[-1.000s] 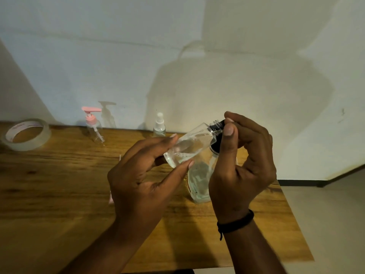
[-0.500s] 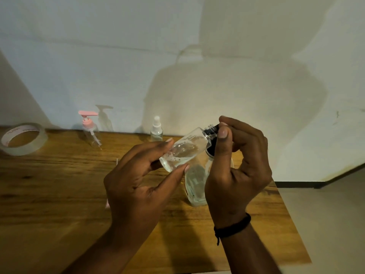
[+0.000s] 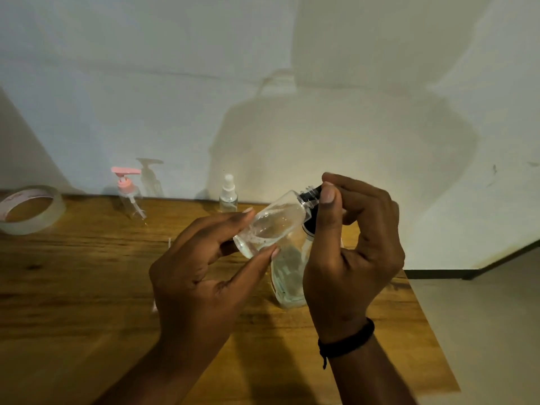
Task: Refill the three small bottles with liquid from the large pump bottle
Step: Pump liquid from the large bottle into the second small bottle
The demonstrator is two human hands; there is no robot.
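Wooden table (image 3: 87, 287) against a pale wall. Left hand (image 3: 204, 276) holds the small clear plastic bottle (image 3: 271, 223) tilted, neck pointing up-right into the right hand (image 3: 353, 252), which pinches its black cap (image 3: 310, 193), so twisting looks like it's on that side.

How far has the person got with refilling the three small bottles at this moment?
Underway, done count unclear. In hand: the left hand holds a tilted clear small bottle with some liquid inside, and the right hand fingers pinch the black cap at its neck. The large bottle stands behind the hands. Left or unclear: the pink-pump bottle and white spray bottle stand capped by the wall; their levels are unreadable.
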